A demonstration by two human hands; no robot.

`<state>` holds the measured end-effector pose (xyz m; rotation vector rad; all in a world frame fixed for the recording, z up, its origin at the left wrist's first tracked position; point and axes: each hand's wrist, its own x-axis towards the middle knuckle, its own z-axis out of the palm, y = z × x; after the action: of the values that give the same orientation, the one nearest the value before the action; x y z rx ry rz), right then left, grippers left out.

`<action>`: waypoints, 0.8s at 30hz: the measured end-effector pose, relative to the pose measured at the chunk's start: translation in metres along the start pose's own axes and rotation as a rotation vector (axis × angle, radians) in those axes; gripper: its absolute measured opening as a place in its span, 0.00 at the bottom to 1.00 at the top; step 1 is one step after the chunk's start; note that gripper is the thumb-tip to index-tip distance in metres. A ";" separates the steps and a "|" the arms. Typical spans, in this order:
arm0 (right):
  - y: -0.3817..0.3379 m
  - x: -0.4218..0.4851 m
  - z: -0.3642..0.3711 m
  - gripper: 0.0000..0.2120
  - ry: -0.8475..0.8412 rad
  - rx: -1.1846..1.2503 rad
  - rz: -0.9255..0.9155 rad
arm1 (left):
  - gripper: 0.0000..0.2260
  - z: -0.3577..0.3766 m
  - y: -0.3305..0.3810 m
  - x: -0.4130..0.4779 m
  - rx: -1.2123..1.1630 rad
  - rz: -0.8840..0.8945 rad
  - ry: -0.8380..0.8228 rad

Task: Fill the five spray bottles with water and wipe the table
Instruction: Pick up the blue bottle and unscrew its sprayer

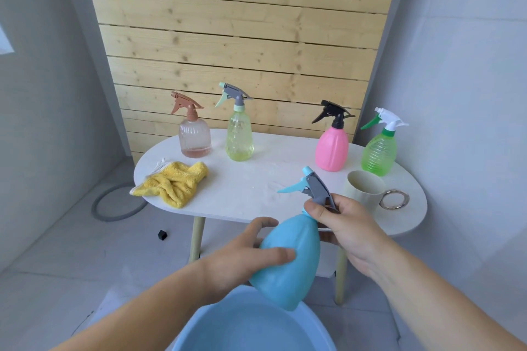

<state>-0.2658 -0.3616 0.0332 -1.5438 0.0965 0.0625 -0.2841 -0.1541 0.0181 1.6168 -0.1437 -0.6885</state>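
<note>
Blue bottle: held tilted in the air, in front of the tabletop's near edge and above the basin. It points up and away from the person.

Hands: left hand wraps the bottle's body, thumb across the front. Right hand grips the neck just under the spray head.

Risks, as judged:
- The bottle is opaque, so I cannot tell its fill level. If the head is loose and the tilt increases, water could run past the basin rim onto the floor.
- Droplets show on the tabletop. If the plastic is wet too, the left hand's grip could slip and drop the bottle into the basin with a splash.
- The cup stands just beside the right hand, near the tabletop edge. A twist of that wrist could knock it.

Count:
- Spray bottles: five. One is in the hands and four are upright along the back of the tabletop: brown, yellow-green, pink, green.
- Cloth: one, yellow, crumpled at the left end and unused.
- Cup: one.
- Basin: one.
</note>
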 end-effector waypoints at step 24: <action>-0.001 0.006 0.002 0.08 -0.028 0.061 -0.003 | 0.25 -0.009 0.006 0.000 -0.072 -0.050 -0.132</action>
<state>-0.2600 -0.3598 0.0334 -1.4821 0.0736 0.0783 -0.2778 -0.1478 0.0237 1.5110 -0.1727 -0.8306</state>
